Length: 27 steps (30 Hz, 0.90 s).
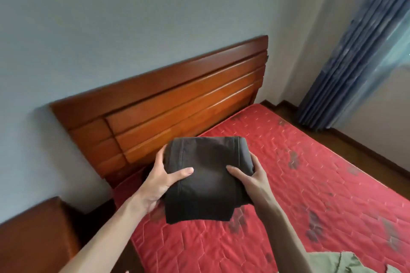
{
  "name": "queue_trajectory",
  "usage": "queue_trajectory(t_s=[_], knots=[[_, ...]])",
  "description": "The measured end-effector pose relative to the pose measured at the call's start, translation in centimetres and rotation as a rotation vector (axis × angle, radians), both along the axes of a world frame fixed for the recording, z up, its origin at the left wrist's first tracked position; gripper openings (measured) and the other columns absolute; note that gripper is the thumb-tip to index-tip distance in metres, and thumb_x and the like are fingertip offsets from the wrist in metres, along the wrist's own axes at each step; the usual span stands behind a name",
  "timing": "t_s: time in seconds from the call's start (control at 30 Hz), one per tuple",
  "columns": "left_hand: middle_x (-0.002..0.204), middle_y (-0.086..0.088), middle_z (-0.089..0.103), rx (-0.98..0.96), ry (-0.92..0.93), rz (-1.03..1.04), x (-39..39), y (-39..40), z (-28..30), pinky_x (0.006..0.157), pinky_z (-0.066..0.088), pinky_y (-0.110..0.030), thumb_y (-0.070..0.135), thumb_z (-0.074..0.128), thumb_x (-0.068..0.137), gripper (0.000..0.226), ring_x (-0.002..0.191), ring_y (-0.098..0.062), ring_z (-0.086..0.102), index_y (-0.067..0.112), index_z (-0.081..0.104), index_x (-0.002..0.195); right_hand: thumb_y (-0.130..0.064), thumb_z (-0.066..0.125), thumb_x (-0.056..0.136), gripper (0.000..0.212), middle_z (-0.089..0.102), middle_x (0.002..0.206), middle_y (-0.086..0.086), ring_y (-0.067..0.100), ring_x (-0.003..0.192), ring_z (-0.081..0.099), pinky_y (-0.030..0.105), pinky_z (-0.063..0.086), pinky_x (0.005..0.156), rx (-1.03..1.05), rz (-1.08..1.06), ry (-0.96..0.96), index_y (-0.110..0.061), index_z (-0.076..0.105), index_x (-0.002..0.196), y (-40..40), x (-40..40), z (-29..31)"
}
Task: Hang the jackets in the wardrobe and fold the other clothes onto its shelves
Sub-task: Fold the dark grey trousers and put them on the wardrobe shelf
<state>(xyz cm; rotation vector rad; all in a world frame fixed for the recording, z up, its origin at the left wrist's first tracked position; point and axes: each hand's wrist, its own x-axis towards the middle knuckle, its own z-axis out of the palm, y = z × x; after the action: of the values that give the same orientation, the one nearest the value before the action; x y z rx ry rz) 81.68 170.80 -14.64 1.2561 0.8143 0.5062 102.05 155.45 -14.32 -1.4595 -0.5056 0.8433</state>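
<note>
**Folded dark garment held over the bed**

At the near left we see the corner of a wooden nightstand (33, 235), and beyond it a reddish wooden headboard (177, 104) against a pale wall. Moving right, our left hand (159, 182) grips the left edge of a folded dark garment (206, 175), thumb lying across the top and fingers underneath. The bundle hangs in the air above the near left part of a red quilted mattress (310, 184), not touching it. Our right hand (250, 178) clamps the bundle's right edge the same way. The cloth looks soft and fairly light, thick enough to keep its square shape, though the near flap droops; we judge that supporting it from below on both sides will keep the fold together. At the near right lies a pale green garment (346, 261); at the far right hang blue curtains (355, 62). No wardrobe is in view.
</note>
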Motion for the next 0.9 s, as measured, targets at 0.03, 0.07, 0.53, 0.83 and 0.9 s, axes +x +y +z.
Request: queue_trajectory(t_s=[0.03, 0.07, 0.53, 0.83, 0.9], knots=[[0.146, 0.018, 0.053, 0.043, -0.007, 0.001, -2.2, 0.5, 1.0, 0.112, 0.042, -0.028, 0.024, 0.094, 0.07, 0.109, 0.128, 0.004, 0.056, 0.04, 0.028, 0.154, -0.011, 0.084, 0.085, 0.051, 0.078, 0.109, -0.003, 0.014, 0.097, 0.076, 0.022, 0.059, 0.072, 0.01, 0.024, 0.011, -0.029, 0.064, 0.128, 1.4, -1.2, 0.5], [0.151, 0.023, 0.044, 0.091, -0.001, -0.02, -4.5, 1.1, 1.8, 0.116, 0.035, -0.028, 0.027, 0.097, 0.068, 0.117, 0.135, 0.007, 0.047, 0.047, 0.023, 0.156, -0.011, 0.084, 0.084, 0.051, 0.078, 0.111, -0.001, 0.016, 0.098, 0.076, 0.025, 0.06, 0.074, 0.018, 0.046, 0.024, -0.029, 0.064, 0.128, 2.7, -2.5, 1.0], [0.153, 0.016, 0.045, 0.693, 0.407, 0.47, -29.9, 5.1, 5.0, 0.104, 0.055, -0.034, 0.036, 0.095, 0.069, 0.124, 0.13, -0.003, 0.056, 0.046, 0.011, 0.16, -0.013, 0.084, 0.084, 0.045, 0.077, 0.116, 0.009, 0.031, 0.108, 0.074, 0.052, 0.058, 0.096, 0.109, 0.405, 0.163, -0.022, 0.068, 0.125, 18.7, -24.7, 4.5], [0.099, -0.016, 0.079, -0.087, 0.067, 0.61, -41.6, 6.7, 5.7, 0.08, 0.065, -0.045, 0.009, 0.061, 0.102, 0.024, 0.09, -0.03, 0.078, 0.002, 0.065, 0.124, -0.017, 0.084, 0.086, 0.061, 0.076, 0.117, -0.003, 0.017, 0.106, 0.074, 0.038, 0.062, 0.089, 0.201, 0.593, -0.008, -0.029, 0.058, 0.14, 25.1, -38.4, 5.7], [0.118, -0.022, 0.074, -0.235, -0.189, 0.609, -44.6, 6.8, 5.9, 0.082, 0.065, -0.04, -0.003, 0.054, 0.102, 0.029, 0.108, -0.035, 0.074, 0.003, 0.065, 0.128, -0.018, 0.084, 0.086, 0.066, 0.075, 0.118, -0.007, 0.013, 0.107, 0.073, 0.035, 0.062, 0.088, 0.216, 0.63, -0.063, -0.029, 0.054, 0.144, 26.2, -41.6, 5.5]])
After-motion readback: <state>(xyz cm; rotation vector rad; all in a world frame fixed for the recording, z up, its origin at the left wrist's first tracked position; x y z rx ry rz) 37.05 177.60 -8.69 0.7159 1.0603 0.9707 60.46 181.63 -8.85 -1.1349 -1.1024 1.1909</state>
